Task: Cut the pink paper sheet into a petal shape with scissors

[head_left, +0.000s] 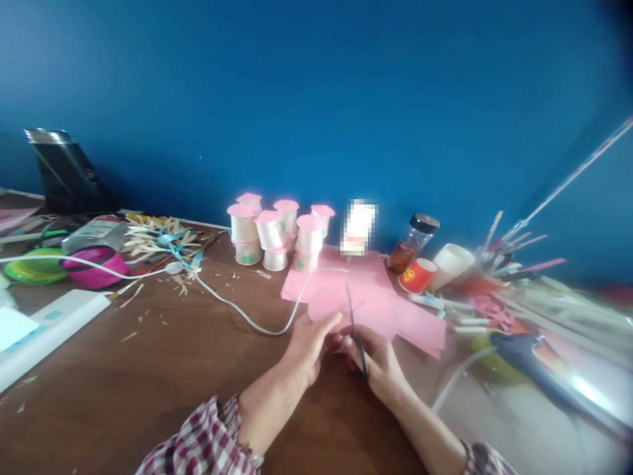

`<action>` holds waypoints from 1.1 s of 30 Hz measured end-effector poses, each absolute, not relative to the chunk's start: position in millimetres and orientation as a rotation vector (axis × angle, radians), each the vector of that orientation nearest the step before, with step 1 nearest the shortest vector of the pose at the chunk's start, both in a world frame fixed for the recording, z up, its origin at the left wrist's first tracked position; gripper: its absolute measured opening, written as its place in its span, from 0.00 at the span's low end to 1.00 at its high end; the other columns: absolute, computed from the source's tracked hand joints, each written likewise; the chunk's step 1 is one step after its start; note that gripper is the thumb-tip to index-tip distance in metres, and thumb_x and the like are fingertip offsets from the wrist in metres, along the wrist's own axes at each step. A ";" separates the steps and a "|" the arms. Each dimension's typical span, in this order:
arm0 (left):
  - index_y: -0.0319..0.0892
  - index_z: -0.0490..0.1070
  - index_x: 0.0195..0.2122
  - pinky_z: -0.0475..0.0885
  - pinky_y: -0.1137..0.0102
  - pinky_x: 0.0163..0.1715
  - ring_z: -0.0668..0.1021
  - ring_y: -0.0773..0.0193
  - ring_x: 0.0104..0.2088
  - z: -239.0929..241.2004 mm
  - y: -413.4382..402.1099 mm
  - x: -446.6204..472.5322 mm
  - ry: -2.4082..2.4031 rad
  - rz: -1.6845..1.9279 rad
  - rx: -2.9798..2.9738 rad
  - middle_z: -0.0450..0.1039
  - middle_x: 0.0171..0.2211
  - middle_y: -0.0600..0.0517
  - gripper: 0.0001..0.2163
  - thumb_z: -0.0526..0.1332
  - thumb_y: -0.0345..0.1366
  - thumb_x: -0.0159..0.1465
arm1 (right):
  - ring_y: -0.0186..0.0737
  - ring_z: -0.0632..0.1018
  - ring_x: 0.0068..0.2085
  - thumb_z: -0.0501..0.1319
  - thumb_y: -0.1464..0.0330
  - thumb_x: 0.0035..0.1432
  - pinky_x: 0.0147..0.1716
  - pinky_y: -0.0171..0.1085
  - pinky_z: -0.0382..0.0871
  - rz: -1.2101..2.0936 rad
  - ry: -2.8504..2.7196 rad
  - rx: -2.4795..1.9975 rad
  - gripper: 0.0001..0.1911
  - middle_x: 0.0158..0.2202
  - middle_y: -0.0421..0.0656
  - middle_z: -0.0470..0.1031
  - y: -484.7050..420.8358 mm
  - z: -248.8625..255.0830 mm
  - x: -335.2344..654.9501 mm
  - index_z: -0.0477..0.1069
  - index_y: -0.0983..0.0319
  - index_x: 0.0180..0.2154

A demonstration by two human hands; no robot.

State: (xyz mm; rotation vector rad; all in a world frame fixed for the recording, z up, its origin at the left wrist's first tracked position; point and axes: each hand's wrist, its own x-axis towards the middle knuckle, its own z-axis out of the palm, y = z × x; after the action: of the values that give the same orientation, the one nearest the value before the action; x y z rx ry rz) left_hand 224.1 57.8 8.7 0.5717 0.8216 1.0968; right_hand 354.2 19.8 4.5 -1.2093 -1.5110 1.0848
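My left hand (305,346) is closed on a piece of pink paper (324,305) with a rounded edge, its thumb lying on top. Black-handled scissors (360,346) are gripped in my right hand (380,366), blades pointing away from me along the paper's right side. Whether the blades are parted is hard to make out. Beyond my hands, more pink paper sheets (368,274) lie on the brown table (198,369). Left of the sheets stand several stacked white paper cups (244,229) with pink paper tops.
A white cable (232,308) crosses the table to a power strip (54,330) at left. Wood shavings (153,237) and a magenta ring (93,267) lie nearby. At right are a jar (413,241), a red cup (418,276) and blurred clutter. A blue wall (306,99) rises behind.
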 end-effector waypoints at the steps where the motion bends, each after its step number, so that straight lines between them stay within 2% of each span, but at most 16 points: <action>1: 0.37 0.67 0.28 0.67 0.70 0.22 0.71 0.67 0.19 9.0 57.8 224.2 0.825 1.099 0.570 0.67 0.20 0.53 0.09 0.65 0.35 0.50 | 0.31 0.66 0.20 0.58 0.62 0.57 0.20 0.30 0.59 1.087 -1.512 -1.211 0.12 0.19 0.36 0.65 19.8 5.2 354.3 0.70 0.65 0.38; 6: 0.37 0.68 0.27 0.66 0.70 0.20 0.71 0.67 0.19 10.8 57.2 223.7 0.797 1.085 0.570 0.67 0.19 0.53 0.09 0.65 0.35 0.50 | 0.31 0.65 0.20 0.58 0.62 0.58 0.20 0.30 0.58 1.103 -1.529 -1.202 0.13 0.19 0.36 0.64 19.5 9.7 353.9 0.71 0.66 0.37; 13: 0.37 0.67 0.32 0.68 0.69 0.22 0.74 0.64 0.22 10.7 57.1 223.8 0.844 1.095 0.563 0.72 0.26 0.49 0.12 0.66 0.37 0.50 | 0.32 0.67 0.21 0.58 0.61 0.57 0.20 0.31 0.60 1.105 -1.529 -1.230 0.14 0.20 0.38 0.66 18.9 9.5 353.3 0.71 0.66 0.38; 33: 0.38 0.66 0.28 0.65 0.72 0.19 0.71 0.68 0.19 9.4 58.2 224.1 0.853 1.118 0.528 0.68 0.21 0.54 0.13 0.68 0.37 0.47 | 0.31 0.64 0.19 0.59 0.60 0.57 0.19 0.30 0.57 1.106 -1.527 -1.232 0.15 0.18 0.36 0.64 17.8 11.8 352.9 0.72 0.66 0.37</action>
State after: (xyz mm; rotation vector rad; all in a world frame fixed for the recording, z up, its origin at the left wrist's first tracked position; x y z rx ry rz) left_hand 224.1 58.2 9.4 0.5277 0.8533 1.1181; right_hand 352.9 17.8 11.8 -1.2324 -1.5266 1.1057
